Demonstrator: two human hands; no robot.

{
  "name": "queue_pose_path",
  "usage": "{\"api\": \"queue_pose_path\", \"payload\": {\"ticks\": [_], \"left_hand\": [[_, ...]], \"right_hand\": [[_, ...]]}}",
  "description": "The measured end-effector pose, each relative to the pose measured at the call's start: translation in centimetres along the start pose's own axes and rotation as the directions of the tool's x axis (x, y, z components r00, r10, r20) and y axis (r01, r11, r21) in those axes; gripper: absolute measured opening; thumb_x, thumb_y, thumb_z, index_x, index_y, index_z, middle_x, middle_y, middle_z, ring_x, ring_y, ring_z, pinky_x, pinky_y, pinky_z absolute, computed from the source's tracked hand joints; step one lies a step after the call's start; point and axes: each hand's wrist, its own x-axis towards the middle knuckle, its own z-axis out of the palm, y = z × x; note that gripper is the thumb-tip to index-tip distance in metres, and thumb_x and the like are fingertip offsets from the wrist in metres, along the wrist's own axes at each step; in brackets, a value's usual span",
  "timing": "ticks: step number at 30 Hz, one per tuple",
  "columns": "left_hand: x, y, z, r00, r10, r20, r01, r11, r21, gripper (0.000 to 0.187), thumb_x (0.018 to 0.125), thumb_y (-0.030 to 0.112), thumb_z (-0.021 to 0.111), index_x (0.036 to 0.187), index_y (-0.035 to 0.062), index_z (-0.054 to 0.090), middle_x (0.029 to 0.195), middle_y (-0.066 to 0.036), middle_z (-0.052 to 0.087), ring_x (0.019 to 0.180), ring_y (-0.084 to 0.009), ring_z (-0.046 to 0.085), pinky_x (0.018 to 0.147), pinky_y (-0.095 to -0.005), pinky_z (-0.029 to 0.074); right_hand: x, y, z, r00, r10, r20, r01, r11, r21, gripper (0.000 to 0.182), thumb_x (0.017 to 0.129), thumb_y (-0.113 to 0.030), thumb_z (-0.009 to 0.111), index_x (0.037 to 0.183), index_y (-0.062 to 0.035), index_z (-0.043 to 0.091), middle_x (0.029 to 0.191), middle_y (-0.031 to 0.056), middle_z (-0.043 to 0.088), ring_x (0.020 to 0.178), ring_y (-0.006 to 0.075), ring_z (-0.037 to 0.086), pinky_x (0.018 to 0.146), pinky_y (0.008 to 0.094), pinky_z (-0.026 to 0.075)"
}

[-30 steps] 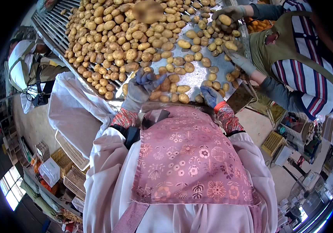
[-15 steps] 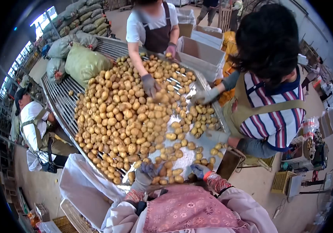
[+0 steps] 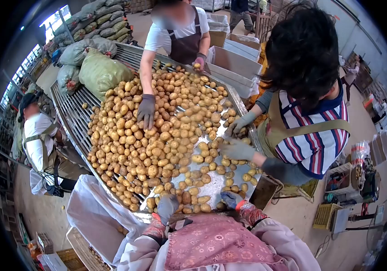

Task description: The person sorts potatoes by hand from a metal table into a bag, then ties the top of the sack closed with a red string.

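My left hand point(image 3: 167, 205), in a grey glove, is over the near edge of the sorting table point(image 3: 223, 180), beside loose potatoes point(image 3: 186, 197). Its fingers are blurred and I cannot see whether anything is in them. To the right, my right hand point(image 3: 232, 199), gloved in blue-grey with a red cuff, has its fingers curled at the same edge. A darker potato point(image 3: 221, 206) lies just under those fingers; whether they grip anything is hidden. A large heap of potatoes point(image 3: 135, 131) covers the table's middle and left.
Across the table a co-worker's gloved hand point(image 3: 147, 110) reaches onto the heap. At the right another person's gloved hands point(image 3: 238, 150) work among the potatoes. Full sacks point(image 3: 103, 74) stand on the slatted far end. A white-lined container point(image 3: 96, 212) is at my left, cardboard boxes point(image 3: 236, 63) beyond.
My left hand has drawn slightly back from the potatoes; my right hand has barely moved. The co-worker's hand across the table has shifted left over the heap.
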Motion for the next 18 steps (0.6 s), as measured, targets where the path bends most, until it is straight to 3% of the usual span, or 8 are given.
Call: {"api": "queue_pose_path", "payload": {"ticks": [4,7,11,12,13,14,16,18], "left_hand": [[-1.3,-0.6,-0.2,0.982,0.14,-0.126,-0.145,0.989,-0.032,0.037,0.087,0.034,0.057,0.116,0.0102,0.062,0.119,-0.022,0.061,0.11,-0.041,0.057,0.088,-0.0513,0.046],[-2.7,-0.2,-0.5,0.973,0.119,-0.195,-0.064,0.962,0.267,0.06,0.088,0.042,0.057,0.143,0.0201,0.044,0.147,-0.023,0.04,0.132,-0.0501,0.038,0.104,-0.0626,0.034],[-2.8,-1.6,0.6,0.976,0.185,0.11,-0.208,0.943,0.261,0.065,0.088,0.05,0.059,0.145,0.0229,0.043,0.155,-0.018,0.029,0.144,-0.0497,0.015,0.11,-0.0724,0.006],[-1.5,-3.8,3.1,0.932,0.323,0.163,-0.359,0.885,0.296,0.063,0.089,0.049,0.057,0.145,0.0227,0.043,0.153,-0.018,0.032,0.144,-0.047,0.016,0.11,-0.0731,0.003],[-1.0,-5.0,4.6,0.866,0.449,0.221,-0.499,0.805,0.321,0.061,0.091,0.047,0.055,0.146,0.0224,0.043,0.152,-0.018,0.034,0.145,-0.0442,0.016,0.11,-0.0737,0.0],[-1.4,-2.1,3.5,0.92,0.322,0.223,-0.38,0.873,0.306,0.068,0.088,0.052,0.058,0.145,0.0177,0.043,0.149,-0.018,0.039,0.14,-0.0516,0.025,0.111,-0.0648,0.022],[-0.6,-0.7,3.3,0.878,0.403,0.257,-0.444,0.887,0.129,0.063,0.089,0.049,0.059,0.142,0.0163,0.046,0.143,-0.017,0.045,0.133,-0.0463,0.036,0.109,-0.0582,0.029],[-1.0,2.6,0.7,0.809,0.491,0.323,-0.491,0.867,-0.088,0.047,0.09,0.032,0.061,0.131,0.0105,0.054,0.126,-0.015,0.058,0.113,-0.0353,0.056,0.098,-0.0422,0.045]], "right_hand": [[-0.1,-0.6,-1.7,0.995,-0.014,0.095,0.007,0.998,0.065,0.033,0.1,-0.026,0.05,0.122,-0.0023,0.061,0.113,0.0126,0.066,0.105,0.0237,0.063,0.092,0.033,0.049],[-1.2,-0.5,-4.2,0.993,-0.089,0.074,0.091,0.995,-0.027,0.031,0.1,-0.024,0.052,0.119,-0.0017,0.062,0.11,0.013,0.068,0.101,0.0217,0.064,0.09,0.032,0.05],[-0.5,-2.7,-6.7,0.952,0.263,0.159,-0.241,0.96,-0.143,0.029,0.099,-0.022,0.052,0.119,-0.0019,0.062,0.099,0.0108,0.068,0.088,0.0207,0.064,0.081,0.0328,0.051],[0.2,-2.9,-6.1,0.929,0.333,0.161,-0.352,0.93,0.109,0.028,0.099,-0.02,0.053,0.118,-0.002,0.062,0.097,0.0098,0.067,0.086,0.0198,0.063,0.079,0.0323,0.051],[1.6,-0.3,-4.7,0.856,0.384,0.346,-0.517,0.635,0.574,0.027,0.097,-0.016,0.054,0.119,-0.0018,0.061,0.098,0.0083,0.067,0.087,0.0176,0.062,0.079,0.0311,0.051],[3.0,2.7,-3.2,0.747,0.42,0.516,-0.606,0.11,0.788,0.026,0.096,-0.011,0.056,0.12,-0.0017,0.061,0.1,0.0068,0.066,0.088,0.0155,0.061,0.08,0.0298,0.05],[3.1,-2.3,-0.1,0.982,-0.023,0.188,-0.056,0.913,0.405,0.029,0.095,-0.007,0.055,0.123,-0.0018,0.058,0.106,0.0054,0.064,0.096,0.0174,0.06,0.087,0.0315,0.049],[2.6,-3.9,0.6,0.959,-0.211,0.187,0.179,0.968,0.173,0.03,0.095,-0.008,0.054,0.124,-0.0024,0.057,0.109,0.0063,0.064,0.099,0.0193,0.061,0.089,0.0327,0.049]]}}
